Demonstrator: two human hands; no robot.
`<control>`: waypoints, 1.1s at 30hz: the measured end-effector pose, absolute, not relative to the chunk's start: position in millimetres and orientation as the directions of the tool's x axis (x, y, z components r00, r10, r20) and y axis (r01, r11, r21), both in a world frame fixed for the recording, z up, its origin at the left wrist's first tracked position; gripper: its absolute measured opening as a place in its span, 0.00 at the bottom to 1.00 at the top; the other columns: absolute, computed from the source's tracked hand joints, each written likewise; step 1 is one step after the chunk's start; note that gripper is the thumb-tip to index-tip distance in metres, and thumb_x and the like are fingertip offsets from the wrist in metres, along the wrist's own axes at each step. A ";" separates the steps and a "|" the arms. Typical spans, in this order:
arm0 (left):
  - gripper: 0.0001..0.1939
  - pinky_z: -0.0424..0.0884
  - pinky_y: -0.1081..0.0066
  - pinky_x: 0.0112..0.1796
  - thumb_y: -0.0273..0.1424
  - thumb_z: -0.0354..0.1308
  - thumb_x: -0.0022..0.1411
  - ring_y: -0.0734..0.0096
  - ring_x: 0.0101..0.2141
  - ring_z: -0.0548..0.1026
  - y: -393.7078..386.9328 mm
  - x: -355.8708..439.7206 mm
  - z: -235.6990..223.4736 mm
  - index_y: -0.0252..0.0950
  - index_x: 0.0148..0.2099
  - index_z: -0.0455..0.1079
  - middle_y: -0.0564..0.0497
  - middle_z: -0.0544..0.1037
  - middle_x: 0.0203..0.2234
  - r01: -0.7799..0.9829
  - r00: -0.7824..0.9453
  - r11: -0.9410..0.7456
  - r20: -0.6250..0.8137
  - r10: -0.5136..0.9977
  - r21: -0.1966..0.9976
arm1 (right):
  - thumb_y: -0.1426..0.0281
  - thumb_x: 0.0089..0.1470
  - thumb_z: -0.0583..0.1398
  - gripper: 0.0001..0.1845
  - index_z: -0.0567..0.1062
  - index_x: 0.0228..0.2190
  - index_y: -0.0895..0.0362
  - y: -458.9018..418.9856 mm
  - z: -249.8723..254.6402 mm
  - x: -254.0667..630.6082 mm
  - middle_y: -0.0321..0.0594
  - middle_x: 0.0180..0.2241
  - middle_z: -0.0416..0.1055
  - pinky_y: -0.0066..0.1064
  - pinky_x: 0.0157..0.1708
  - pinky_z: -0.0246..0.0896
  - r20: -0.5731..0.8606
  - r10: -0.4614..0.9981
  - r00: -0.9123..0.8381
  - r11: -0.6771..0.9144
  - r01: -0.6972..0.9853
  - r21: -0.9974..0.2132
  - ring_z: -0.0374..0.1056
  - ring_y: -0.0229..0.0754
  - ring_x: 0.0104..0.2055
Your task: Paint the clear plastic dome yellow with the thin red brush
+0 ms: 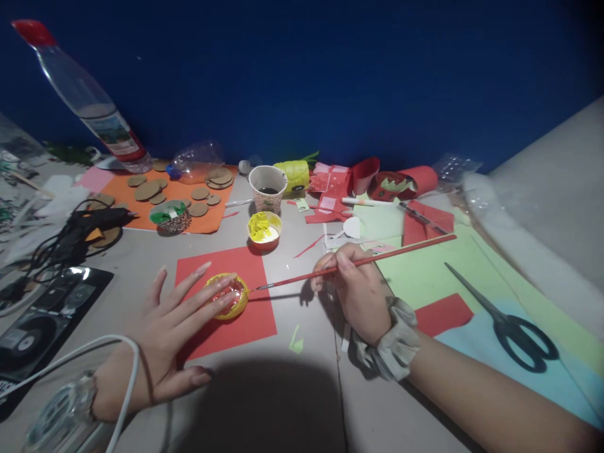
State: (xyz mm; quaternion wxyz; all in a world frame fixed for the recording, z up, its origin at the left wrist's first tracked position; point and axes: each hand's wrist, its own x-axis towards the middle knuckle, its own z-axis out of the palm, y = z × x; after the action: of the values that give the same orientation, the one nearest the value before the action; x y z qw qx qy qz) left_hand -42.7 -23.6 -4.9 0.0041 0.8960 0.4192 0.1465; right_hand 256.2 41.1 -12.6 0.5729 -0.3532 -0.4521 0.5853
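Observation:
My right hand (358,286) pinches a thin red paintbrush (302,277), its tip touching or very close to the right edge of a small round piece with a yellow rim (244,305). That piece has a shiny, see-through centre and lies on a square of red paper (255,270). My left hand (184,321) is spread flat, with fingertips resting on the round piece and covering part of it. Behind the red paper stands a small cut-down cup of yellow paint (264,229). A paper cup (268,185) with dark liquid is just beyond it.
Black scissors (504,327) lie on green and blue paper at right. Cardboard discs (147,190) rest on orange paper near a cup of green paint (170,217). A glue gun (101,217) with its cable, a tall bottle (99,107) and a white cord (134,371) are at left.

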 end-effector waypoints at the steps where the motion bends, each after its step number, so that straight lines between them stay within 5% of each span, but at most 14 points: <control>1: 0.41 0.26 0.48 0.66 0.59 0.41 0.64 0.52 0.70 0.48 -23.6 -42.5 -4.8 0.46 0.72 0.46 0.47 0.67 0.64 0.749 0.605 -0.649 0.262 0.752 0.133 | 0.60 0.61 0.60 0.14 0.70 0.27 0.55 41.1 -13.7 256.6 0.33 0.23 0.74 0.27 0.22 0.68 0.102 0.990 -0.097 0.062 -0.345 -0.936 0.70 0.35 0.22; 22: 0.43 0.27 0.54 0.67 0.62 0.37 0.63 0.64 0.71 0.41 -20.8 -47.3 -1.2 0.43 0.71 0.47 0.49 0.62 0.67 0.699 0.656 -0.697 0.247 0.714 0.159 | 0.65 0.66 0.56 0.12 0.72 0.29 0.54 38.1 -15.2 258.0 0.32 0.24 0.76 0.26 0.24 0.69 0.168 0.977 -0.133 0.109 -0.365 -0.924 0.71 0.34 0.23; 33: 0.45 0.29 0.52 0.67 0.64 0.40 0.60 0.58 0.70 0.49 -21.4 -48.3 -4.0 0.43 0.70 0.49 0.46 0.64 0.66 0.688 0.656 -0.699 0.244 0.714 0.194 | 0.64 0.63 0.59 0.12 0.72 0.29 0.55 38.8 -14.3 257.2 0.32 0.24 0.75 0.25 0.22 0.70 0.137 0.985 -0.104 0.088 -0.380 -0.921 0.72 0.34 0.23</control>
State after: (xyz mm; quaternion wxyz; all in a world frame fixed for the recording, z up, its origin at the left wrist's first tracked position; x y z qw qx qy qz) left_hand -48.3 -21.4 -4.0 0.0421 0.9091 0.3856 0.1521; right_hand 257.2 38.8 -14.3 0.5809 -0.3327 -0.4546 0.5876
